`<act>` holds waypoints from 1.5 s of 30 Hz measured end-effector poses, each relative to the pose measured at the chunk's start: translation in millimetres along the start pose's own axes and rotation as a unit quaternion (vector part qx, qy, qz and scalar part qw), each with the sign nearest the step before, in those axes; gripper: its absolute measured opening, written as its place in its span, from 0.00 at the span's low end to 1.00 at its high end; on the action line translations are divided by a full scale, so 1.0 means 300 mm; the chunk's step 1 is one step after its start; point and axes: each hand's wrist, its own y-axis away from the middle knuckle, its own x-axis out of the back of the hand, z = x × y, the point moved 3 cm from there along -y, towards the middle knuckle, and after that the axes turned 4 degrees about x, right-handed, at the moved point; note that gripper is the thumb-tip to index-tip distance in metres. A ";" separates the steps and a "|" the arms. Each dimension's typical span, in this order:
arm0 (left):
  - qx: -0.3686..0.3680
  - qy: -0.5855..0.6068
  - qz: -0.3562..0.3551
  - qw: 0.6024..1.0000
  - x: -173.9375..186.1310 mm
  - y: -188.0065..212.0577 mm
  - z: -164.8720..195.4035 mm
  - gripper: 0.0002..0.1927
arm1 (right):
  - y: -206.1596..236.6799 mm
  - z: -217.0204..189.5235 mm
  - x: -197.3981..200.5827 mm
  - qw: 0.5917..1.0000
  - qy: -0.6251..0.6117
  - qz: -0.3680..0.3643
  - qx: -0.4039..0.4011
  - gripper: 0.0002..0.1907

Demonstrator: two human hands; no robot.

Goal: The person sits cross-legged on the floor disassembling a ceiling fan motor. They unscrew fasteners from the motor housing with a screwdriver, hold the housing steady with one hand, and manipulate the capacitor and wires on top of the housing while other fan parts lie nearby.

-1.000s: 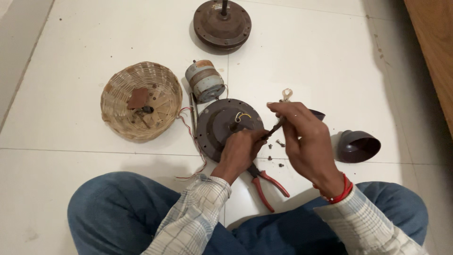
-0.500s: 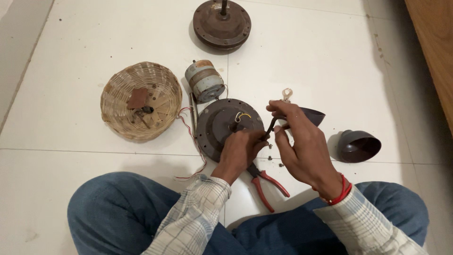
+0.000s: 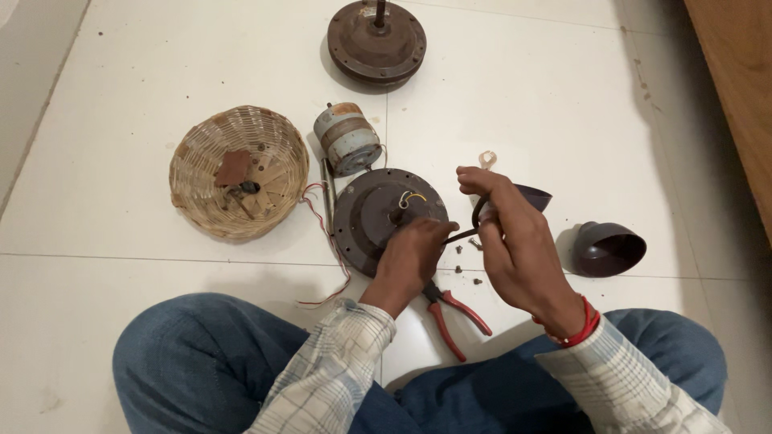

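1. Head view, grip: my left hand (image 3: 410, 261) rests closed on the near edge of the dark round motor housing (image 3: 378, 213). My right hand (image 3: 519, 241) pinches a thin dark tool (image 3: 465, 234), tip touching the left fingers.
2. Head view, done so far, as I judge: housing lies open; loose screws (image 3: 466, 265) sit just right of it; a second housing half (image 3: 376, 40) lies well beyond.
3. Head view, remaining: wires (image 3: 412, 197) still attached; red-handled pliers (image 3: 450, 309) lie unused, nearer me than the housing; wicker basket (image 3: 239, 170) left of it.
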 end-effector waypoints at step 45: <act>-0.079 -0.197 -0.068 0.975 -0.056 0.026 0.028 0.09 | 0.089 0.093 0.033 0.988 0.096 0.085 -0.081 0.12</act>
